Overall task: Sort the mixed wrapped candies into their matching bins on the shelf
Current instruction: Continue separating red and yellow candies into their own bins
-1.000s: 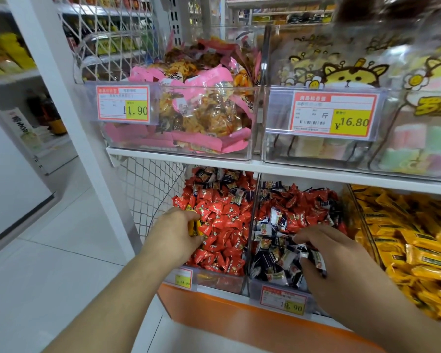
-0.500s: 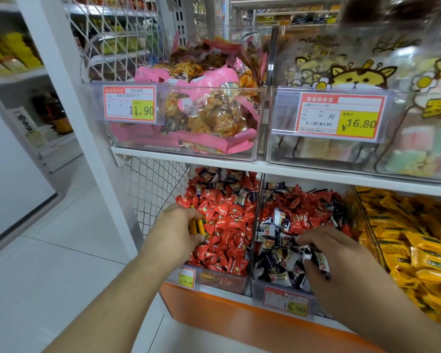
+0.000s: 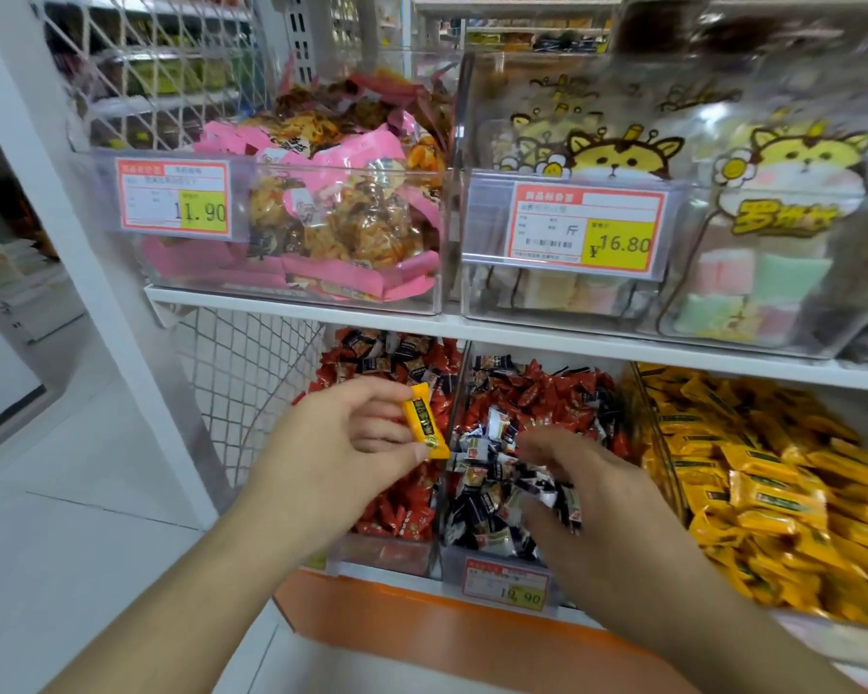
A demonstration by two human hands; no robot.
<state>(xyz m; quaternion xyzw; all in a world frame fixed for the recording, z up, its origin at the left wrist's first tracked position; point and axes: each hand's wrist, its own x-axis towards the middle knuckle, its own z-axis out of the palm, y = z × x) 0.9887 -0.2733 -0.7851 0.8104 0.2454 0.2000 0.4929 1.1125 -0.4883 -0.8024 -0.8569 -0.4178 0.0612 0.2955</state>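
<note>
The left hand (image 3: 337,443) pinches a yellow candy (image 3: 424,422); beside it, the right hand (image 3: 572,488) digs curled fingers into the middle bin's (image 3: 497,558) candies, grip unclear.

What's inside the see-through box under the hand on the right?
The middle bin holds a mix of dark-and-white candies and red candies. The right hand covers part of the pile, so what lies beneath it, and at the bottom, cannot be seen.
</note>
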